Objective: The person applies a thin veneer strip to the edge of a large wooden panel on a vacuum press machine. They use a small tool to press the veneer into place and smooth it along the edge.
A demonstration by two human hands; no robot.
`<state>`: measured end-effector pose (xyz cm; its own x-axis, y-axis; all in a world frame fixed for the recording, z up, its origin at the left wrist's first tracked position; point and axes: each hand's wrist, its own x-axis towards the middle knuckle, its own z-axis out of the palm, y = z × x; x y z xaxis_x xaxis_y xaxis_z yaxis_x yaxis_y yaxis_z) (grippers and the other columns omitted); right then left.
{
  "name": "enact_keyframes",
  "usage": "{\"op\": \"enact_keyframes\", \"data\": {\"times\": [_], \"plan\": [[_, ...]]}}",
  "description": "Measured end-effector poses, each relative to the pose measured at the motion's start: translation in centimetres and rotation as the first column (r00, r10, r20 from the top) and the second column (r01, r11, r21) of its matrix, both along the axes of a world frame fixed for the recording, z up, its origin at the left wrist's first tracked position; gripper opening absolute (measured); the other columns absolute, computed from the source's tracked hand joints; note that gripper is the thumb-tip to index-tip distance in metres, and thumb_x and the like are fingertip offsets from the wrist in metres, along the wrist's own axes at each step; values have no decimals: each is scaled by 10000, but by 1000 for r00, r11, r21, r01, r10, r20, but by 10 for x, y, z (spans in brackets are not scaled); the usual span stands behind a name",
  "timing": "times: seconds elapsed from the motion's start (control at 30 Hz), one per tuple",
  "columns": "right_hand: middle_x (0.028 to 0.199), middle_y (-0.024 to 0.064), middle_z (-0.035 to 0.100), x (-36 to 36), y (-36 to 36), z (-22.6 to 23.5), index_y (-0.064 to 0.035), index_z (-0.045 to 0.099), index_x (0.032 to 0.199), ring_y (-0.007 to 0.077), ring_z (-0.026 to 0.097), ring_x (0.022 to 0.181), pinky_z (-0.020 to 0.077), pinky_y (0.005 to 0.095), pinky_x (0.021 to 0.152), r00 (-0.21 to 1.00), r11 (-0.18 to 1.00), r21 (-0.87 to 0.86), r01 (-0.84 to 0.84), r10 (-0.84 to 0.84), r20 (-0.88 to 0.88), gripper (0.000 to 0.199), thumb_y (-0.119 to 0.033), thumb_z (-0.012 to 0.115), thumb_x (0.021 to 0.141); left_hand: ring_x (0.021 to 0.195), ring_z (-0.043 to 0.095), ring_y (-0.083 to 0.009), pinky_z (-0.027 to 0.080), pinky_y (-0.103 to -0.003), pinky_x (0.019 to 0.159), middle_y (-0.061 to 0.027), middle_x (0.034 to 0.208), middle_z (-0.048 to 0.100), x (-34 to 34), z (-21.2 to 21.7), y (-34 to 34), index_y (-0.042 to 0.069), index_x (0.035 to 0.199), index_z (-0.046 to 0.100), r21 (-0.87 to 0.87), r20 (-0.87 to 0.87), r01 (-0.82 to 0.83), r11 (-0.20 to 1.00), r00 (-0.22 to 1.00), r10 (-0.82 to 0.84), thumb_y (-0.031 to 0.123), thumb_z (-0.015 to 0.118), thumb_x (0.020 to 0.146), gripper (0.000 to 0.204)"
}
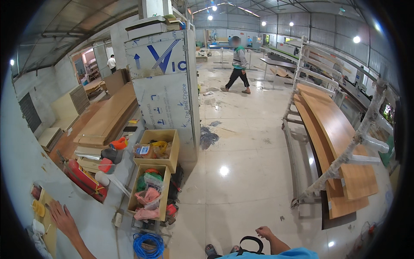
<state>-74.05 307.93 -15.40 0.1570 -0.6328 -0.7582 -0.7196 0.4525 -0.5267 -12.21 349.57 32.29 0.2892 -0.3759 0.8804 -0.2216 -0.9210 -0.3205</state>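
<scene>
- Down at the lower left of the head view, the left hand [64, 219] lies flat with fingers spread on a grey wall panel [26, 168], gripping nothing; looks like it's there for support more than anything.
- Just beside that hand, a small wooden ledge [48, 224] carries yellow and white bits I can't identify, parked within easy reach.
- The right hand [264, 233] hangs low by the hip, loosely curled into a fist, empty as far as I can tell, just above a black strap [250, 241].
- Near the left hand, two open wooden crates [148, 203] are stacked on end like shelves, stuffed with bags and rags so they stay off the floor; a blue coiled hose [148, 245] lies below.
- Long wood boards [332, 129] lean on a tilted white rack [340, 159], which keeps them flat and easy to slide off.
- Far back, a person [238, 64] walks across the glossy floor [241, 172].
</scene>
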Motion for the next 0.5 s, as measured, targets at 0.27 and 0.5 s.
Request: {"op": "enact_keyframes", "data": {"times": [0.27, 0.5], "plan": [[928, 95, 669, -35, 29, -30, 3, 664, 1029, 187, 648, 779, 516, 292, 616, 996, 1000, 22, 7, -8, 87, 300, -238, 625, 856, 1185, 511, -315, 392, -425, 995, -163, 1281, 547, 21, 12, 1, 24, 1234, 527, 43, -239, -182, 982, 953, 187, 225, 610, 876, 419], [939, 141, 655, -101, 44, -100, -31, 648, 1025, 225, 645, 814, 540, 365, 660, 875, 811, -403, -424, 482, 49, 294, -292, 580, 909, 844, 623, -318, 498, -429, 763, -153, 916, 642, 1, 13, 1, 42, 1008, 610, -50, -61, 27, 998, 998, -30, 113, 523, 854, 191]]}}
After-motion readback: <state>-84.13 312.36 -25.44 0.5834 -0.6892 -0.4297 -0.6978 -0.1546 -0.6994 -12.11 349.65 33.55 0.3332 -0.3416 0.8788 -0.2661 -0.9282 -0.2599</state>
